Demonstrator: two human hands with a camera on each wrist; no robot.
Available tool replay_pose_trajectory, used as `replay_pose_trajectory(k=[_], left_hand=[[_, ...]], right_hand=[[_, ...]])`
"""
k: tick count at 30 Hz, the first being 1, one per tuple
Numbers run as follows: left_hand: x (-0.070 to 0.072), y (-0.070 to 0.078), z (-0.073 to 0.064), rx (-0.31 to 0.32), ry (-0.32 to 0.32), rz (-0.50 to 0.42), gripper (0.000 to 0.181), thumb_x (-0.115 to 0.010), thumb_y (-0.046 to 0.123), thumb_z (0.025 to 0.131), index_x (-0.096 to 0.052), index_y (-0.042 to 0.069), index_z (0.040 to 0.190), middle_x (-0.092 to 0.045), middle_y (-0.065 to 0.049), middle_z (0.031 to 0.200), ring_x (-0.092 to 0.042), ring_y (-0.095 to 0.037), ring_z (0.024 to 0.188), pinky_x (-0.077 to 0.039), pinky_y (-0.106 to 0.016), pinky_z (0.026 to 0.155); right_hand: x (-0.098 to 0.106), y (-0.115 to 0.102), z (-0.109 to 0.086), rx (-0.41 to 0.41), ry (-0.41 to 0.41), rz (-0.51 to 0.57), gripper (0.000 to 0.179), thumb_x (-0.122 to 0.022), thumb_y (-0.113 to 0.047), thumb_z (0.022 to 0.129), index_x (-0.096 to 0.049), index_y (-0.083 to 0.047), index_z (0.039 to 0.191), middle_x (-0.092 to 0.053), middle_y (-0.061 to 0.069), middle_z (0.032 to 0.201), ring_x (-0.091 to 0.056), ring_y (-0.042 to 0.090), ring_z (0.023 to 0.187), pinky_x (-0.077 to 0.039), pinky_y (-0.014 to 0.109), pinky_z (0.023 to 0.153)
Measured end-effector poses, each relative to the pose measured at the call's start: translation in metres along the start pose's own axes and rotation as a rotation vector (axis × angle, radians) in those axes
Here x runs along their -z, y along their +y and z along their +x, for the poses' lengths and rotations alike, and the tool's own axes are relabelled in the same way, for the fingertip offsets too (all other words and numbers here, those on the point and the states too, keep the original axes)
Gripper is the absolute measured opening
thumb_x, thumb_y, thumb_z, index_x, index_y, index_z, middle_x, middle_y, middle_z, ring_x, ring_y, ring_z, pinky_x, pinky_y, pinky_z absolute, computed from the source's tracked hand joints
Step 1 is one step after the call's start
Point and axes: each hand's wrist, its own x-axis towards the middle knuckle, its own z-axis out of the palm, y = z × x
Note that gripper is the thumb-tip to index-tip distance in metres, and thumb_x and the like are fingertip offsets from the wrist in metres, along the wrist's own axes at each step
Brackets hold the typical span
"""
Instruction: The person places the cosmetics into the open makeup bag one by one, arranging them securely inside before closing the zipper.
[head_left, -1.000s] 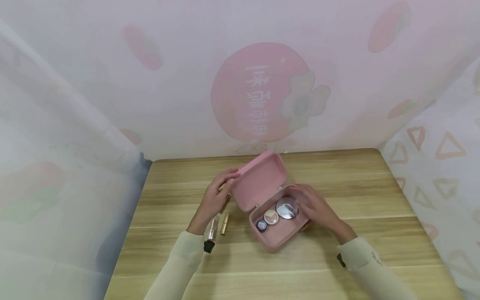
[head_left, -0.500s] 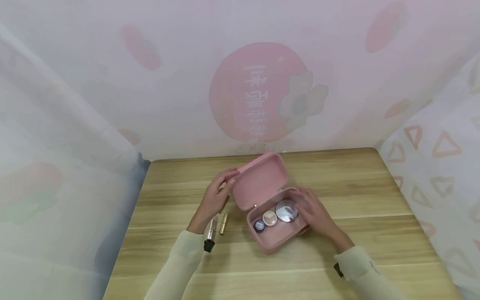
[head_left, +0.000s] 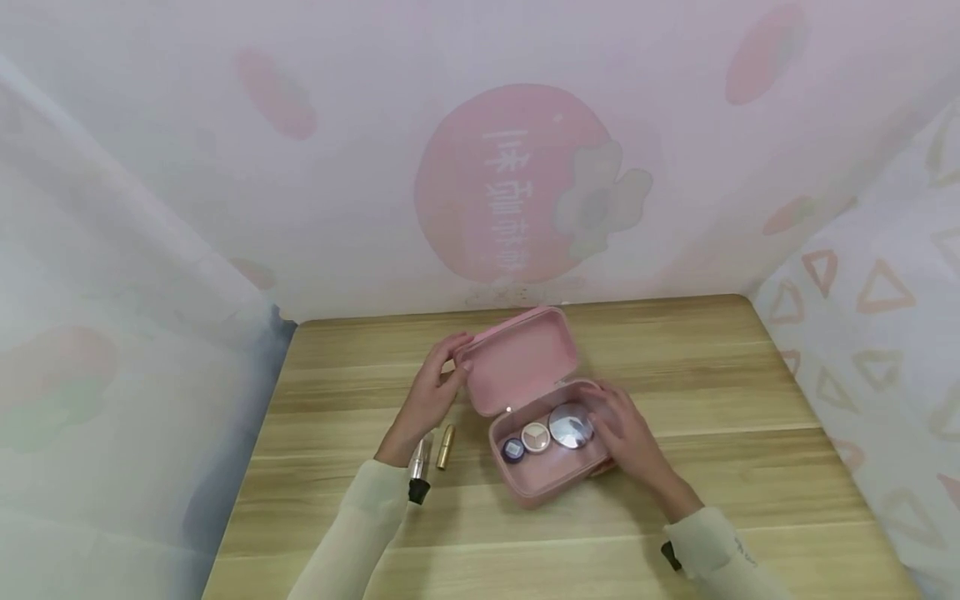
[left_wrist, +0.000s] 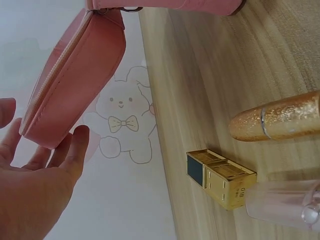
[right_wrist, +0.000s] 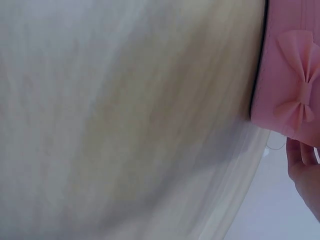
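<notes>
A pink zip case [head_left: 551, 483] stands on the table with its lid [head_left: 521, 362] raised. My left hand [head_left: 432, 392] holds the lid's left end; in the left wrist view the thumb and fingers lie on either side of its zipped edge. My right hand [head_left: 628, 433] grips the right end of the base, thumb over the rim. Inside, in a row, lie a small dark-lidded jar [head_left: 513, 450], a round compact with a three-part pattern [head_left: 536, 437] and a larger shiny round compact [head_left: 572, 426]. A pink bow [right_wrist: 302, 82] decorates the case's outside.
Left of the case lie a gold lipstick tube [head_left: 446, 447] and a clear-capped tube [head_left: 420, 458], close under the left forearm. A square gold tube [left_wrist: 220, 177] shows beside them in the left wrist view. A printed curtain [head_left: 360, 208] borders the table's back edge.
The case has turned slightly, its right end coming nearer along with my right hand. The lid has turned with it, my left hand staying on its end. The whole head view has shifted a little.
</notes>
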Motion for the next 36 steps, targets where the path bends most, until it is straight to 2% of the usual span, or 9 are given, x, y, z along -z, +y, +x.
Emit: replay_pose_trajectory(k=[9,17,22,27,31,36], left_hand=[[-0.004,-0.004,-0.003,0.000,-0.008,-0.036,0.054,-0.058,0.014,0.113,-0.042,0.011,0.165,-0.030,-0.015,0.175,-0.043,-0.042,0.154,-0.052,-0.057,0.116],[-0.007,-0.005,-0.011,0.015,0.012,-0.039,0.053,-0.058,0.017,0.114,-0.043,0.018,0.165,-0.022,-0.012,0.179,-0.042,-0.042,0.155,-0.049,-0.062,0.119],[-0.008,-0.008,-0.018,0.036,0.021,-0.050,0.054,-0.058,0.016,0.114,-0.042,0.022,0.165,-0.022,-0.007,0.180,-0.042,-0.040,0.156,-0.047,-0.061,0.121],[-0.011,-0.008,-0.027,0.048,0.039,-0.063,0.055,-0.058,0.016,0.114,-0.042,0.024,0.165,-0.026,-0.006,0.179,-0.040,-0.044,0.156,-0.042,-0.065,0.122],[-0.013,-0.010,-0.032,0.037,0.031,-0.053,0.057,-0.058,0.019,0.114,-0.039,0.020,0.167,-0.025,-0.008,0.179,-0.040,-0.048,0.156,-0.043,-0.067,0.121],[-0.016,-0.014,-0.037,0.006,0.010,-0.056,0.058,-0.057,0.020,0.115,-0.036,0.013,0.168,-0.024,-0.013,0.179,-0.040,-0.051,0.155,-0.045,-0.067,0.119]], right_hand=[[-0.004,-0.006,-0.009,-0.003,0.063,0.002,0.046,-0.066,0.000,0.103,-0.063,-0.006,0.149,-0.051,0.023,0.160,-0.045,0.049,0.150,-0.031,0.075,0.123],[-0.012,-0.012,-0.015,-0.030,0.139,-0.012,0.045,-0.065,-0.001,0.102,-0.064,-0.006,0.147,-0.052,0.024,0.158,-0.047,0.052,0.148,-0.032,0.078,0.121],[-0.019,-0.014,-0.019,-0.048,0.183,-0.005,0.045,-0.065,0.001,0.100,-0.066,-0.006,0.144,-0.054,0.022,0.157,-0.048,0.048,0.148,-0.033,0.069,0.123],[-0.023,-0.016,-0.022,-0.044,0.228,-0.013,0.047,-0.064,0.005,0.097,-0.068,-0.006,0.142,-0.056,0.021,0.154,-0.050,0.045,0.146,-0.034,0.061,0.122],[-0.025,-0.018,-0.025,-0.061,0.262,-0.013,0.047,-0.064,0.006,0.095,-0.068,-0.004,0.141,-0.056,0.024,0.152,-0.051,0.049,0.144,-0.035,0.064,0.121],[-0.030,-0.023,-0.028,-0.128,0.310,-0.010,0.046,-0.064,0.006,0.095,-0.068,-0.003,0.140,-0.055,0.026,0.152,-0.051,0.049,0.144,-0.036,0.065,0.121]])
